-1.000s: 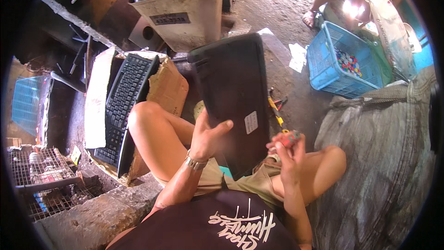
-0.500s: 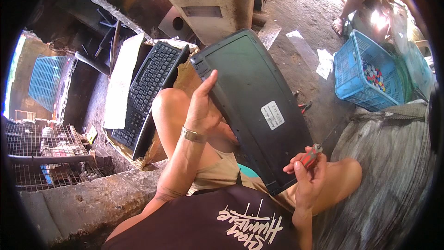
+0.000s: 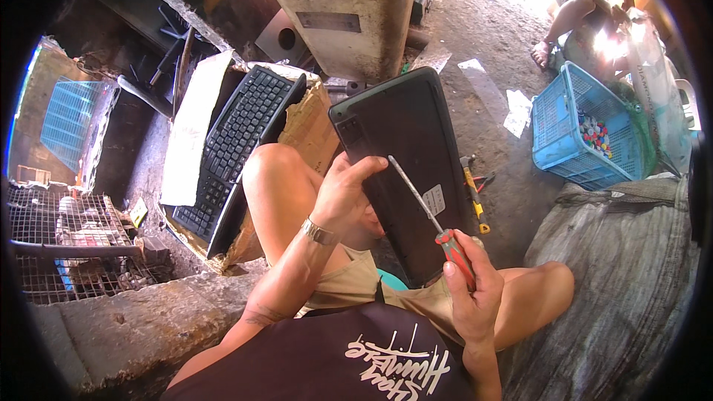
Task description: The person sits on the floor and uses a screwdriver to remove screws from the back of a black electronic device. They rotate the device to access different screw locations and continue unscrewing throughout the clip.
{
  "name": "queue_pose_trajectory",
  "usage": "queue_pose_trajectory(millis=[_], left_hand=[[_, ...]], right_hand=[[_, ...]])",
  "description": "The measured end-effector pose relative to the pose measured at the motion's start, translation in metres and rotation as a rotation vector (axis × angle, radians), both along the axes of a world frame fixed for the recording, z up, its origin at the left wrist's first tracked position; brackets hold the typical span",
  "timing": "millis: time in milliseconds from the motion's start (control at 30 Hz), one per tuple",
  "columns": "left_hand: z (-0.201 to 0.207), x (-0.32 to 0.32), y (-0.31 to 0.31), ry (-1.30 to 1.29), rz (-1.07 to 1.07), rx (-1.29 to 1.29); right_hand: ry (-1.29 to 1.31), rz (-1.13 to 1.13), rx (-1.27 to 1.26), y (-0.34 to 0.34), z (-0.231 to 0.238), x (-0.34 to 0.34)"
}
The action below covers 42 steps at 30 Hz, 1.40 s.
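Head view: a flat black panel (image 3: 401, 130) stands out in front of the person, above the lap and between the bent knees; its long axis runs away from the body, the far end leaning a little to the left, the near end down by the shorts (image 3: 423, 297); a white label (image 3: 434, 199) sits on the face turned up, nearer the right edge; the left hand (image 3: 343, 191) grips the panel's left edge, the thumb laid out flat over the face, the other fingers bent along the edge and partly hidden beneath; the right hand (image 3: 479, 293) has its fingers closed round the red and grey handle of a screwdriver (image 3: 448, 242), the thumb pressed along it; the shaft slants up and leftward across the panel, its tip just beside the left thumb, though whether it touches the panel is hard to tell; past the panel's right edge, a yellow and black handled tool (image 3: 474, 197) lies on the ground (image 3: 483, 130); left of the left knee, a black keyboard (image 3: 249, 122) rests on a cardboard box (image 3: 306, 128)
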<state>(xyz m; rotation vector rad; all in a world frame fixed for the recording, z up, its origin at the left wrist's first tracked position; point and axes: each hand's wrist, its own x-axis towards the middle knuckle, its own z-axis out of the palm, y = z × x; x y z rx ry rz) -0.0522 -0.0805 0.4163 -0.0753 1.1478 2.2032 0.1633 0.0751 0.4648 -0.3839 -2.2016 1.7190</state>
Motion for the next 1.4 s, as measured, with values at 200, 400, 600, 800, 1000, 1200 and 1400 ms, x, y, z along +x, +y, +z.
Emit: queue_pose_trajectory(millis=[200, 400, 600, 800, 1000, 1200, 1400], left_hand=[[-0.004, 0.007, -0.001, -0.013, 0.007, -0.001], [-0.001, 0.013, 0.004, -0.043, 0.039, -0.029], [-0.004, 0.021, 0.022, 0.127, 0.114, -0.084], [-0.052, 0.018, 0.038, 0.571, -0.024, -0.497], [-0.071, 0.001, 0.022, 0.526, -0.067, -0.551], [-0.06, 0.002, 0.02, 0.446, -0.113, -0.489], [-0.058, 0.005, 0.023, 0.472, -0.123, -0.508]], right_hand=[[-0.007, 0.002, 0.012, -0.005, 0.011, -0.013], [-0.012, 0.02, 0.081, -0.009, 0.02, -0.022], [0.017, -0.022, 0.123, 0.002, 0.023, -0.027], [-0.058, -0.084, 0.19, 0.007, 0.002, -0.018], [-0.141, -0.05, 0.148, 0.002, -0.016, -0.008], [-0.191, -0.024, 0.102, 0.001, -0.023, -0.015], [-0.199, -0.02, 0.097, 0.004, -0.027, -0.018]])
